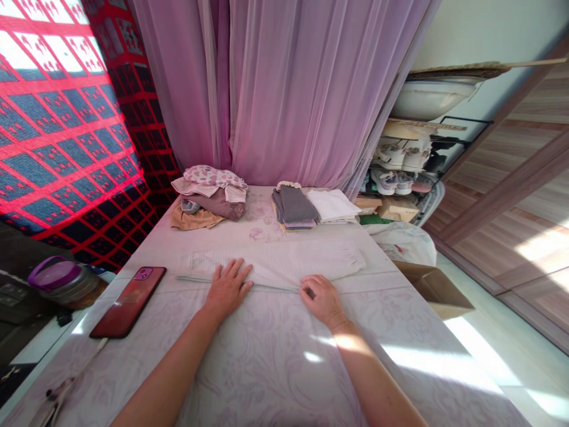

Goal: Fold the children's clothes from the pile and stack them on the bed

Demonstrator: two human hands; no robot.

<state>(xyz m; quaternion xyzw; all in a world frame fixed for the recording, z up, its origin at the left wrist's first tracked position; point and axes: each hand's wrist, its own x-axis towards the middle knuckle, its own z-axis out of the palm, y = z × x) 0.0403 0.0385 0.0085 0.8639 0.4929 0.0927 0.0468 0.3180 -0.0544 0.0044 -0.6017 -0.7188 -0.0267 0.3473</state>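
White ribbed pants point(275, 256), folded lengthwise into a long strip, lie flat across the table in front of me. Their gathered cuff end points right. My left hand point(230, 287) rests palm down with fingers spread on the near edge, left of the middle. Further right, my right hand point(322, 299) has its fingers curled and closed on the near edge of the same pants. Behind them sit a loose heap of clothes point(213, 198), a stack of folded dark grey garments point(294, 204) and a folded white pile point(333, 206).
A red phone point(128, 302) with a cable lies on the patterned tablecloth point(267, 367) at left. A purple-lidded jar point(66, 281) stands beyond that edge. Purple curtains point(284, 89) hang behind. Right of the table are a shoe rack point(395, 160) and an open cardboard box point(433, 290).
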